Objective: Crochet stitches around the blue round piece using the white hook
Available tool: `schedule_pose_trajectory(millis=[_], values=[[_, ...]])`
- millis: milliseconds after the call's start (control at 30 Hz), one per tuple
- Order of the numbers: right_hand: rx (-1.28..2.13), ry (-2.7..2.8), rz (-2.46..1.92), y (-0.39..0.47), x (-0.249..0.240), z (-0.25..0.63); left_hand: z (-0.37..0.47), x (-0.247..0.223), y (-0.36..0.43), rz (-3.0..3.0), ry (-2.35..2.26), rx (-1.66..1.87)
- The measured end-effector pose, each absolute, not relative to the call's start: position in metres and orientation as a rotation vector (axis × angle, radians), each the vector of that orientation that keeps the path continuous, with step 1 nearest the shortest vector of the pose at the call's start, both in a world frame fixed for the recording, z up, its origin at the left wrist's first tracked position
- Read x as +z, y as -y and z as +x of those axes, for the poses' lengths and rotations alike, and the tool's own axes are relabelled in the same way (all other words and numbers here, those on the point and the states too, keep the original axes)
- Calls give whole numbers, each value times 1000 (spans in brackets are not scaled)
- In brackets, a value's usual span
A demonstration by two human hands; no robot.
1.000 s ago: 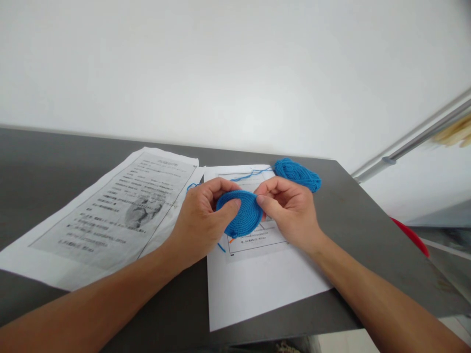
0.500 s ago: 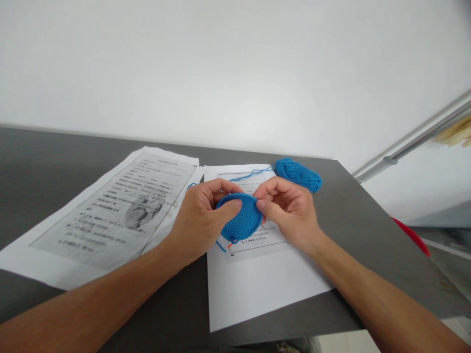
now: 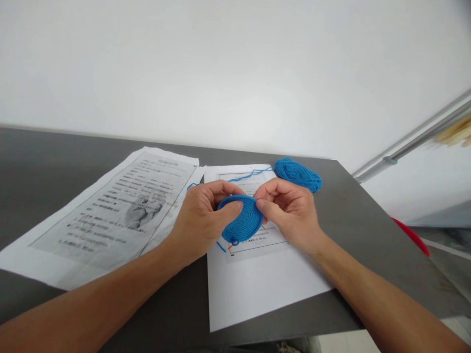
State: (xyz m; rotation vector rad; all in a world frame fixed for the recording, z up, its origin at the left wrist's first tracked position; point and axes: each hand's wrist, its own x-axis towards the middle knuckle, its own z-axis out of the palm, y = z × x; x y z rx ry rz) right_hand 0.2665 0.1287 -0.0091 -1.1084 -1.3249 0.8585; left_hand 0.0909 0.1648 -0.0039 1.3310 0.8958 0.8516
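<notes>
Head view: left fingers (image 3: 233, 209) and right fingers (image 3: 268, 208) grasp blue crochet (image 3: 244, 221), obscuring printed paper (image 3: 253, 284).

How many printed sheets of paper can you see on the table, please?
2: one left sheet, beside the left forearm; one right sheet, beneath the hands. Others could be hidden.

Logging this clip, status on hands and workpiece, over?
Both hands, left and right, gripping blue crocheted disc. Yarn ball beyond right hand. Nothing visibly obstructing.
</notes>
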Motion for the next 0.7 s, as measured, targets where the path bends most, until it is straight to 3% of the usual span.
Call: schedule_pose_trajectory(millis=[700], values=[[783,1380,-1161,-128,-12,268,91,-3,-164,1400,-912,855]])
